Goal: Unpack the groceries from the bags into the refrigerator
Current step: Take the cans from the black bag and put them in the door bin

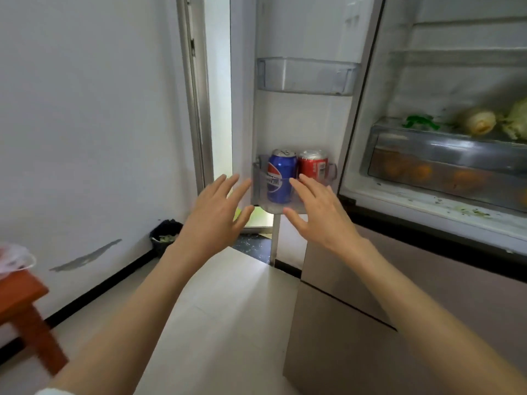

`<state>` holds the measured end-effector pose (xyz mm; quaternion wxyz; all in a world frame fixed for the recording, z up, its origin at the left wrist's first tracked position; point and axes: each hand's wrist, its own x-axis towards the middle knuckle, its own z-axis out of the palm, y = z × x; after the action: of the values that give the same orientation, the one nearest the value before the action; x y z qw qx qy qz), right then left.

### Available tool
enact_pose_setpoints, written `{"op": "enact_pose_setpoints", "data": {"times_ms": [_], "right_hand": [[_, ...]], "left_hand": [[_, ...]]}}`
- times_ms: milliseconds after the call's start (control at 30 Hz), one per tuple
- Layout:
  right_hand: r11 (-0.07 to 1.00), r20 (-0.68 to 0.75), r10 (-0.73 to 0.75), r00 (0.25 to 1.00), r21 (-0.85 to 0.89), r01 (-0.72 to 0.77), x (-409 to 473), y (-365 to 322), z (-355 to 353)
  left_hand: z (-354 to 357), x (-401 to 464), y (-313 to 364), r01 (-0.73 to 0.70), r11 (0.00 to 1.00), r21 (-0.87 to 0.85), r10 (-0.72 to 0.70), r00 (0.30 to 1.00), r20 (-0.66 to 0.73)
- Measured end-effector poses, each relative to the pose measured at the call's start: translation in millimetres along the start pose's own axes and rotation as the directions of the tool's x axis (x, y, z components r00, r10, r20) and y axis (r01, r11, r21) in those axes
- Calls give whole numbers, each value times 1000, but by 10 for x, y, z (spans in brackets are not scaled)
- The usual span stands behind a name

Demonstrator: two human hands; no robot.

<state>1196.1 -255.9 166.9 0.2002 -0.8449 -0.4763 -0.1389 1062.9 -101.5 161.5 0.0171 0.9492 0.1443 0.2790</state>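
Observation:
The refrigerator stands open, its door (302,29) swung out ahead of me. In the door's lower clear bin (332,172) a blue can (281,178) and a red can (313,166) stand upright side by side. My left hand (214,215) and my right hand (319,212) hover just in front of that bin, fingers spread, holding nothing. Inside the fridge at right, a clear drawer (445,155) holds orange fruits (464,179). Leafy greens (420,122) and pale vegetables (480,122) lie on the shelf above it.
The door's upper bin (306,76) holds nothing. A plastic bag (14,258) rests on an orange wooden table (25,306) at far left. A dark waste bin (165,238) sits by the wall. The lower fridge cabinet (356,323) stands at right.

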Motion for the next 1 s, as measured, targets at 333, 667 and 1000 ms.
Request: {"op": "enact_pose_setpoints", "data": {"times_ms": [333, 667, 1000], "right_hand": [[981, 311, -156, 937, 163, 109, -1113, -826, 733], [895, 415, -429, 802, 313, 317, -1554, -2253, 1326], [776, 367, -616, 697, 436, 456, -1421, -4583, 1987]], "left_hand": [[-64, -1916, 26, 423, 902, 93, -433, 873, 225], [-498, -3459, -451, 695, 690, 202, -723, 649, 235], [-1577, -4834, -1921, 835, 496, 236, -868, 484, 112]]}}
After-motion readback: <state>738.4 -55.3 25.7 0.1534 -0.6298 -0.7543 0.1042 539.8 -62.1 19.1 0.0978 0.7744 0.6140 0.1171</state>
